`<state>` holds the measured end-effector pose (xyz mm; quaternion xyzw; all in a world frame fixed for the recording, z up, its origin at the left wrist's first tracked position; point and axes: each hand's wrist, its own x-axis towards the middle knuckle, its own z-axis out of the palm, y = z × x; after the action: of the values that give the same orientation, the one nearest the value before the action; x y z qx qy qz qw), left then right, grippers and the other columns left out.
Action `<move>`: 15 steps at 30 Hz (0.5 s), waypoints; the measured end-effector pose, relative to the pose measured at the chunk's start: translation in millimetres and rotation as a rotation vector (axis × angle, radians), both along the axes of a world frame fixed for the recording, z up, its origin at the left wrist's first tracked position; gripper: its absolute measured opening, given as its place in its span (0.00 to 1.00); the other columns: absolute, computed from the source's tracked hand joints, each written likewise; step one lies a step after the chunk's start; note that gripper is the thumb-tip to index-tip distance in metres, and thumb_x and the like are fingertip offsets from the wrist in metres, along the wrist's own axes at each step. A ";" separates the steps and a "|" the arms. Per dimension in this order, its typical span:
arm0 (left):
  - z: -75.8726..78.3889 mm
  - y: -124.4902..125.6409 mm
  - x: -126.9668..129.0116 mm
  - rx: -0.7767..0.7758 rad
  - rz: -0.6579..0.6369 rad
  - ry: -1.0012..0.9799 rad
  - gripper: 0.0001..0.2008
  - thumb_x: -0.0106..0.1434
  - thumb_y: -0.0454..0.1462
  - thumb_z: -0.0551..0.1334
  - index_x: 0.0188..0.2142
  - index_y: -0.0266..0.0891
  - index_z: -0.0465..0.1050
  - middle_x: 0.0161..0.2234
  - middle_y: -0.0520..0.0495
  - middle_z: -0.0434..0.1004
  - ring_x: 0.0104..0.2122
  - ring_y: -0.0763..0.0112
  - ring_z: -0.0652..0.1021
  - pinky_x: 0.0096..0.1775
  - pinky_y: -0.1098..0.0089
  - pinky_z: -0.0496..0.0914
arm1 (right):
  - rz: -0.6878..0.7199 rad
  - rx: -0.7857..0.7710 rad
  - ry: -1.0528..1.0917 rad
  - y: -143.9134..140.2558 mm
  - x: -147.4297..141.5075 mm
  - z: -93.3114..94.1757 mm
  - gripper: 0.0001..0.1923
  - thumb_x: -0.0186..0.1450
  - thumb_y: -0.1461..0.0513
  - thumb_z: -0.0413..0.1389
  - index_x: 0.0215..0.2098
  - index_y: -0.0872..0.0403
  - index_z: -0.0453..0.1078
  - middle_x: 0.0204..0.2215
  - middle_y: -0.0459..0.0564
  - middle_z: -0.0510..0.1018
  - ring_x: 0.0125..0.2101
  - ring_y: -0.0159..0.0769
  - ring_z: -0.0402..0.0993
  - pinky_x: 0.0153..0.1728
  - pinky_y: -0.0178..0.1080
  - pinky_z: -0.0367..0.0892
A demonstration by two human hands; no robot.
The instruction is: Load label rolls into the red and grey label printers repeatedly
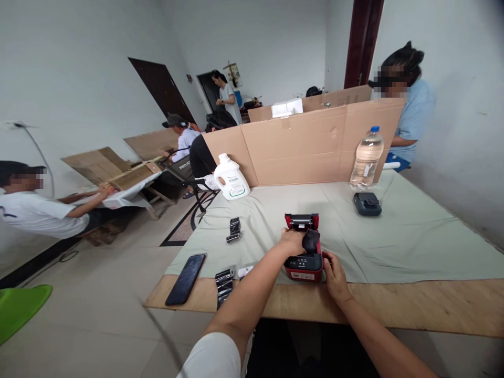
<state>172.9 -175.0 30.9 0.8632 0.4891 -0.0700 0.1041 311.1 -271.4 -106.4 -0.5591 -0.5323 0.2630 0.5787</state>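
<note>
One phone [186, 279] lies at the left of the worktop [413, 304], with dark wrapped rolls [224, 286] near it, apparently kept within easy reach. Farther right, the left hand [292, 242] dips into the red-and-black device [305, 275] at the front, its lid [302, 221] raised, presumably for access; whether those fingers grip the dark piece [311, 239] beside them, I cannot tell. The right hand [335, 276], fingers loosely open, touches the device's right side, likely steadying it.

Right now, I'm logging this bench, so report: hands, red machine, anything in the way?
Left hand inside red machine, by a dark piece; right hand at its right side. Lid up. Left hand blocks part of the view inside.
</note>
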 end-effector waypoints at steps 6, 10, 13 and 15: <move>-10.1 5.3 6.4 0.019 -0.011 -0.025 0.16 0.48 0.33 0.65 0.39 0.37 0.75 0.47 0.34 0.74 0.52 0.46 0.69 0.54 0.49 0.56 | 0.010 0.010 -0.013 1.4 0.4 -4.6 0.20 0.67 0.49 0.46 0.48 0.53 0.66 0.45 0.56 0.75 0.46 0.43 0.71 0.49 0.48 0.67; -11.9 4.1 -3.3 0.019 -0.028 -0.154 0.16 0.49 0.34 0.65 0.39 0.42 0.74 0.41 0.45 0.78 0.46 0.56 0.74 0.56 0.53 0.55 | -0.001 0.016 -0.016 2.6 1.0 -6.9 0.21 0.66 0.48 0.46 0.47 0.53 0.67 0.44 0.55 0.75 0.46 0.43 0.71 0.48 0.49 0.67; -9.2 -1.4 -16.9 -0.001 -0.034 -0.320 0.16 0.50 0.34 0.65 0.40 0.43 0.72 0.37 0.52 0.78 0.40 0.65 0.76 0.53 0.61 0.61 | -0.007 0.011 -0.018 2.2 0.8 -5.1 0.21 0.67 0.49 0.46 0.47 0.53 0.66 0.44 0.56 0.75 0.46 0.43 0.71 0.48 0.49 0.67; -7.4 -6.5 -31.9 -0.033 -0.029 -0.562 0.17 0.50 0.34 0.65 0.41 0.42 0.70 0.37 0.51 0.77 0.37 0.68 0.76 0.45 0.67 0.67 | 0.000 0.004 -0.020 1.3 0.7 -2.9 0.20 0.67 0.49 0.46 0.47 0.53 0.66 0.44 0.56 0.75 0.46 0.43 0.71 0.49 0.49 0.67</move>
<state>141.0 -181.5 23.5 0.8539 0.4274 0.1624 0.2488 311.7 -270.1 -109.3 -0.5607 -0.5385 0.2564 0.5743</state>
